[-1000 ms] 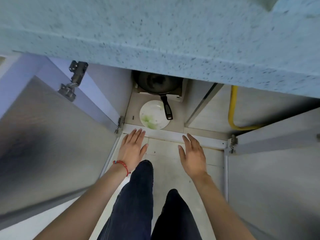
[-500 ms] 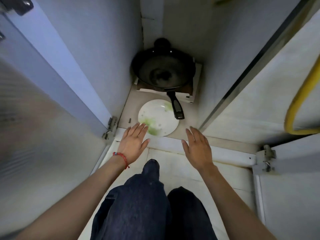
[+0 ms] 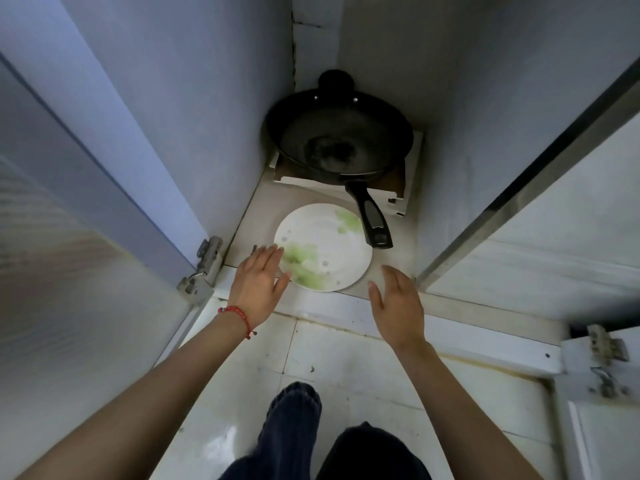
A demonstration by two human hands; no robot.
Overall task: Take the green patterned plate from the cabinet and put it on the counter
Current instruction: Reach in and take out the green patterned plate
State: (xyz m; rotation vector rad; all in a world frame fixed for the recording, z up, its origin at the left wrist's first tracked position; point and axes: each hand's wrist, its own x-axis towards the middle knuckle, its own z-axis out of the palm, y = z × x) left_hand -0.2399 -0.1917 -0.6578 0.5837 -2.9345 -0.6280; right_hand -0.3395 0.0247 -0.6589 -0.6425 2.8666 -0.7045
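A white plate with green blotches and small flowers [image 3: 325, 249] lies flat on the floor of the open lower cabinet [image 3: 254, 223], near its front edge. My left hand [image 3: 259, 284], with a red bracelet on the wrist, is open with its fingertips over the plate's left rim. My right hand [image 3: 398, 303] is open too, just right of the plate and apart from it. Neither hand holds anything.
A black frying pan [image 3: 341, 140] sits on a white box [image 3: 398, 199] at the back of the cabinet; its handle [image 3: 370, 216] reaches over the plate's right rim. Open cabinet doors [image 3: 86, 237] flank both sides. My knees are over the tiled floor [image 3: 346, 358].
The view has dropped below the counter and come closer to the cabinet. Both hands have moved forward to either side of the plate; the left now reaches its rim.
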